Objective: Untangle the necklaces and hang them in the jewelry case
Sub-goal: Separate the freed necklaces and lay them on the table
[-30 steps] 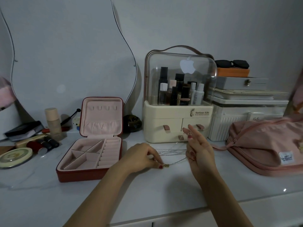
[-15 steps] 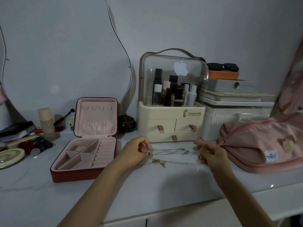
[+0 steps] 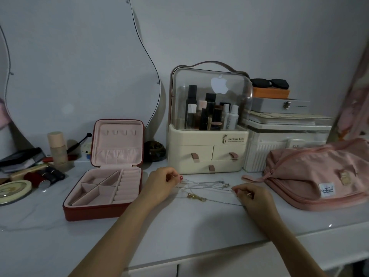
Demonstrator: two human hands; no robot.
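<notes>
Head view: one wide look down at your table [image 3: 179, 232], both of your hands over it.
Necklaces [image 3: 205, 186]: thin silver chains stretched across the table between your hands, just in front of the organizer; a gold pendant [image 3: 194, 196] lies on the nearer strand. How far they are still tangled you cannot tell from here.
Left hand [image 3: 159, 184]: your fingers are curled, thumb and fingertips pinching the chains at their left end, beside the case.
Right hand [image 3: 251, 196]: your fingers are curled in, nipping the chains at their right end, near the bag.
Case [image 3: 103, 196]: red outside, pink inside, lying to the left of your left hand; its lid stands upright and open, with a row of hooks near the top and a gathered pocket below. No chain hangs in it yet.
Organizer [image 3: 207, 154]: cream drawers under a clear dome of bottles, behind the chains.
Bag [image 3: 317, 174]: pink, zipped, at the right.
Far left: a bottle, lipsticks and a round tin.
</notes>
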